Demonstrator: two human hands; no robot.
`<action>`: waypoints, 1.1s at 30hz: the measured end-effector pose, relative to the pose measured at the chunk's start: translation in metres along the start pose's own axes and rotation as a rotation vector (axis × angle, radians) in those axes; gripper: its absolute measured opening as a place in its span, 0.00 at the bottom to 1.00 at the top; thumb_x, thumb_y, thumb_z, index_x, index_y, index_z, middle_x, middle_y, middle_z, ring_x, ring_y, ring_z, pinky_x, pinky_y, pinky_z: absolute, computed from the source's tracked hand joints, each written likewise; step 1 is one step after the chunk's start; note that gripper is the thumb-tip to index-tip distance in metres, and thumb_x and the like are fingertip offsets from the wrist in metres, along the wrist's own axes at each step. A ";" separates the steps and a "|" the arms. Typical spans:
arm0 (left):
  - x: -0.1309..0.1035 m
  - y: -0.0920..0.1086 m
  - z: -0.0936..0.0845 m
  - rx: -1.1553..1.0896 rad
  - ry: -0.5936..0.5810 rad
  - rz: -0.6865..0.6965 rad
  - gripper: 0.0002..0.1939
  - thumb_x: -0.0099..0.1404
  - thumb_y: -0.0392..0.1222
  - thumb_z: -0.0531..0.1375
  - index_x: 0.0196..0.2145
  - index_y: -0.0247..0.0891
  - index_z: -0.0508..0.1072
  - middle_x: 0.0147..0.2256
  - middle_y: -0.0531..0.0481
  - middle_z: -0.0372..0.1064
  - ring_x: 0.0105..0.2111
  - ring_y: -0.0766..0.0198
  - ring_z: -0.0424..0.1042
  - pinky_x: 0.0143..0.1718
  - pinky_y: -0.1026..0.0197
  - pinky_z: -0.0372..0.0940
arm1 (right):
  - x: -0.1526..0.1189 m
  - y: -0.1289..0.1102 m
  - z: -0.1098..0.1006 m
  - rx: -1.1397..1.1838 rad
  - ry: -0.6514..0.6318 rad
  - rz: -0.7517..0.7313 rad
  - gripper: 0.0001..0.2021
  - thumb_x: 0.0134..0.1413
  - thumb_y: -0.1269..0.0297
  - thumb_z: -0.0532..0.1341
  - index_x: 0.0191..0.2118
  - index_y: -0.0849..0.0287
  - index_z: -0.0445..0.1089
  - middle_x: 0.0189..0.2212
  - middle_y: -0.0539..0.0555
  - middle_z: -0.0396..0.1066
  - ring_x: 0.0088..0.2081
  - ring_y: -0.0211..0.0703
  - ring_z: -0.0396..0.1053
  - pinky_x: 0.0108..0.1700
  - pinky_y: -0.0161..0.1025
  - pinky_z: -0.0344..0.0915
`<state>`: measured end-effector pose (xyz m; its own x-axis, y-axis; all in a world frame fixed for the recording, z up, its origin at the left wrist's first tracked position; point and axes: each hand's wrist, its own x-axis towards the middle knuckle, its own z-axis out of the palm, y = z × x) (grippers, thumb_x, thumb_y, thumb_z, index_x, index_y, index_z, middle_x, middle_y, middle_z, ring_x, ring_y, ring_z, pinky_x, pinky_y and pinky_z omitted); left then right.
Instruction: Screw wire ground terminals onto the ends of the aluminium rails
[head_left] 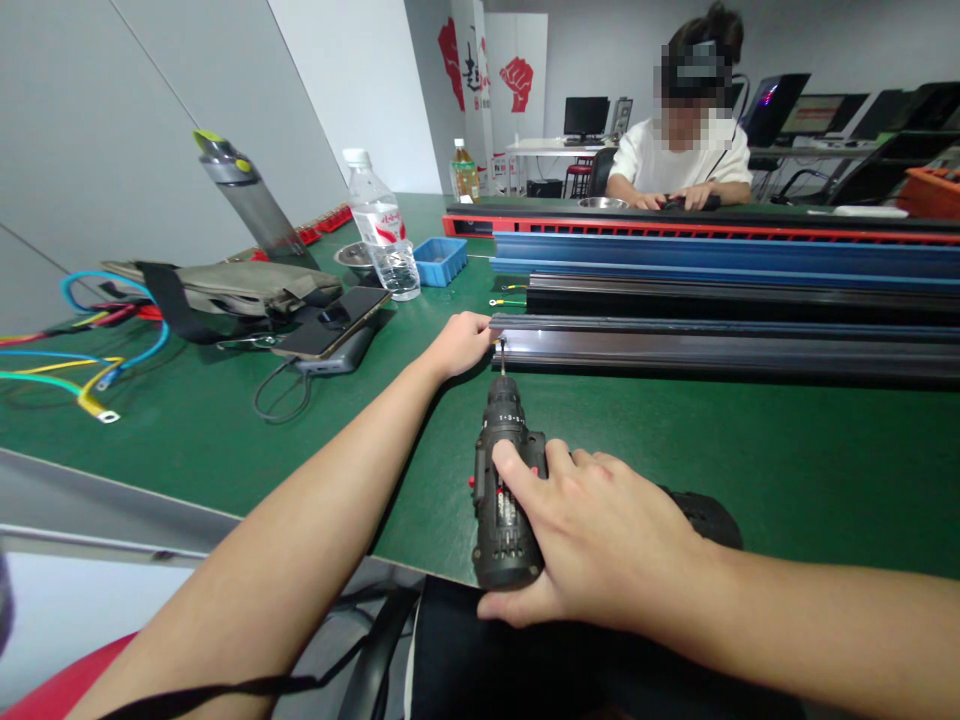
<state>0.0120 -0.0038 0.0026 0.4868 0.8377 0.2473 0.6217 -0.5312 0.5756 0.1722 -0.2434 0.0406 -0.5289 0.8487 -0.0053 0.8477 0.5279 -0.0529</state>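
My right hand [592, 510] is wrapped round a black cordless drill [496, 540], its thumb lying along the top of the body. The drill lies sideways and points away from me, with its battery end out to the right. Its thin bit [503, 360] meets the left end of a long dark metal rail [675, 348], where a bright light spot shows. At that same end my left hand [463, 343] is closed on the rail, fingertips partly hidden. Whether a screw sits at the bit's tip is too small to tell.
Behind lie another black rail [712, 297], a blue rail [675, 258] and a red-and-black one [637, 222]. Leftward are a water bottle [386, 235], blue tray [441, 262], phone [334, 322], pouch [232, 288] and cables [94, 385]. A person [679, 160] sits opposite.
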 end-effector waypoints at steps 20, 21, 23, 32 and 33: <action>-0.001 0.000 0.000 -0.021 0.000 0.005 0.23 0.65 0.52 0.52 0.17 0.37 0.59 0.19 0.55 0.53 0.25 0.67 0.53 0.28 0.64 0.50 | 0.000 0.000 0.001 -0.005 0.033 -0.002 0.54 0.44 0.23 0.60 0.67 0.60 0.56 0.37 0.63 0.71 0.36 0.60 0.74 0.36 0.51 0.73; 0.000 0.000 0.000 -0.019 -0.001 0.005 0.23 0.65 0.52 0.52 0.17 0.37 0.59 0.19 0.55 0.53 0.25 0.68 0.53 0.28 0.64 0.50 | 0.000 0.000 0.001 -0.004 0.043 -0.005 0.54 0.43 0.23 0.60 0.66 0.60 0.57 0.37 0.63 0.71 0.36 0.60 0.74 0.35 0.52 0.73; 0.000 -0.001 0.000 -0.009 -0.005 0.002 0.21 0.65 0.51 0.51 0.18 0.37 0.60 0.20 0.55 0.54 0.25 0.68 0.53 0.28 0.64 0.50 | 0.000 0.000 0.002 -0.003 0.058 -0.009 0.54 0.43 0.23 0.61 0.66 0.60 0.57 0.36 0.63 0.71 0.35 0.60 0.74 0.34 0.52 0.73; 0.000 -0.003 0.001 0.000 -0.001 0.022 0.21 0.64 0.52 0.50 0.18 0.37 0.60 0.20 0.55 0.54 0.25 0.67 0.54 0.28 0.65 0.50 | -0.001 0.001 0.005 -0.001 0.097 -0.018 0.54 0.42 0.23 0.61 0.65 0.60 0.58 0.35 0.62 0.71 0.34 0.61 0.74 0.33 0.53 0.73; 0.000 -0.003 0.001 -0.003 -0.001 0.024 0.22 0.64 0.52 0.50 0.18 0.37 0.60 0.20 0.55 0.55 0.25 0.67 0.54 0.28 0.65 0.50 | -0.001 0.001 0.006 -0.003 0.102 -0.019 0.54 0.42 0.23 0.61 0.65 0.60 0.58 0.35 0.62 0.71 0.34 0.61 0.74 0.32 0.53 0.73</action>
<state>0.0109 -0.0024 0.0004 0.5019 0.8249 0.2602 0.6083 -0.5505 0.5718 0.1732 -0.2442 0.0350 -0.5381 0.8372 0.0977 0.8375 0.5441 -0.0494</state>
